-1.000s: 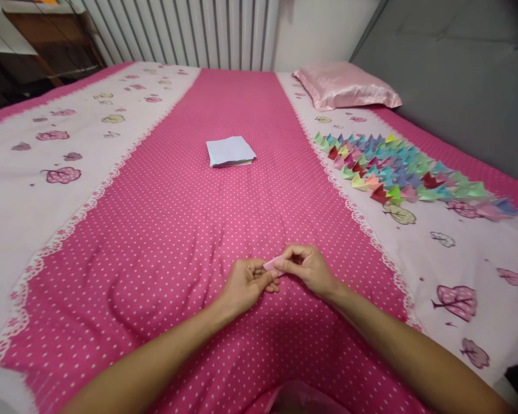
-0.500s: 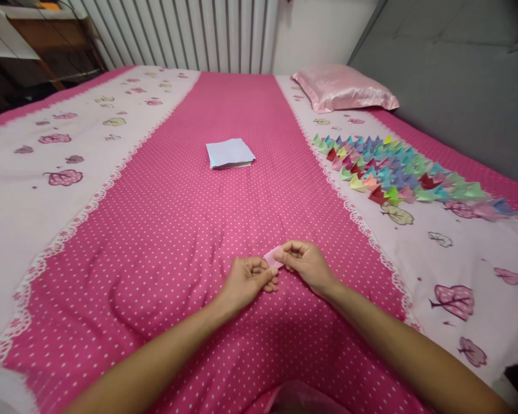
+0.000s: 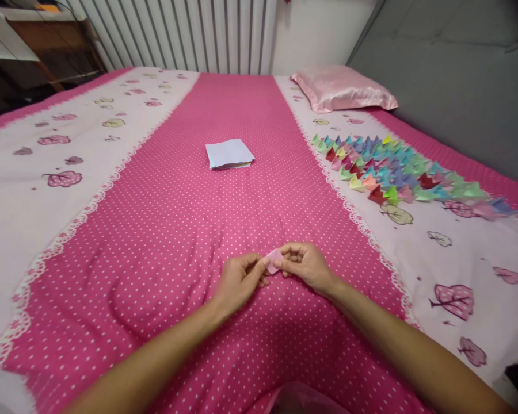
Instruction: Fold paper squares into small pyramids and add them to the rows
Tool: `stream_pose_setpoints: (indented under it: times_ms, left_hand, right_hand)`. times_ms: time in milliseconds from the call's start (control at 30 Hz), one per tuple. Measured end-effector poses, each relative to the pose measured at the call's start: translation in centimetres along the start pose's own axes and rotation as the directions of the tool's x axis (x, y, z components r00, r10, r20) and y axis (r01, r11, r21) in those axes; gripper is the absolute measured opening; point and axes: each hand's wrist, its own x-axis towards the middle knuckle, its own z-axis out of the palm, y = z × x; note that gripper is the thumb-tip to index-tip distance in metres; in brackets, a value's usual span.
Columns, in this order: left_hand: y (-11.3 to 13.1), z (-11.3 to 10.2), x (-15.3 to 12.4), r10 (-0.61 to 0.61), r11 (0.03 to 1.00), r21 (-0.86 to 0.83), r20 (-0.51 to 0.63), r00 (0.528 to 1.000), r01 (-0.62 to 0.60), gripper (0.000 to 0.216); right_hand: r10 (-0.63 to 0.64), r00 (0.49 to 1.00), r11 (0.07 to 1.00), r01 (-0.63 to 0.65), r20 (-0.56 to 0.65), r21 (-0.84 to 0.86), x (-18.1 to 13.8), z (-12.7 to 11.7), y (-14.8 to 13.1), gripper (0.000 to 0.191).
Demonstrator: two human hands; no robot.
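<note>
A small folded piece of pink paper [image 3: 273,261] is pinched between my two hands, just above the bed. My left hand [image 3: 242,277] grips its left corner between thumb and fingers. On the other side, my right hand [image 3: 305,265] holds the right edge, thumb on top. Fingers cover part of the paper, so its folds are only partly visible. Beyond my hands lies a stack of pale paper sheets [image 3: 229,153]. Rows of small folded paper boats [image 3: 384,167] in many colours stand to the right.
A pink dotted bedspread [image 3: 190,218] with white printed side bands lies wrinkled under my hands. The pink satin pillow [image 3: 345,89] rests at the far right, beside a grey headboard [image 3: 457,80]. A white radiator [image 3: 190,34] stands behind the bed, and a wooden desk [image 3: 47,40] at far left.
The pink paper has turned and now shows as a diamond shape. My left hand has shifted its thumb onto the paper's left corner; my right hand has barely moved.
</note>
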Motion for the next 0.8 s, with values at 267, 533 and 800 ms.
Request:
stream_pose_setpoints:
  times_ms: [267, 533, 800]
  left_hand:
    - [-0.42, -0.63, 0.33, 0.158, 0.978, 0.139, 0.009, 0.987, -0.158, 0.033]
    - [-0.25, -0.64, 0.27, 0.184, 0.971, 0.158, -0.016, 0.983, -0.180, 0.035]
    - [0.25, -0.96, 0.42, 0.472, 0.850, 0.358, -0.193, 0.860, -0.386, 0.013]
  right_hand:
    - [-0.011, 1.000, 1.000, 0.011, 0.025, -0.018, 0.08, -0.14, 0.46, 0.021]
    - [-0.053, 0.998, 0.997, 0.055, -0.026, 0.045, 0.15, -0.14, 0.23, 0.025]
    - [-0.256, 0.963, 0.960, 0.244, -0.081, -0.135, -0.19, 0.46, 0.64, 0.015]
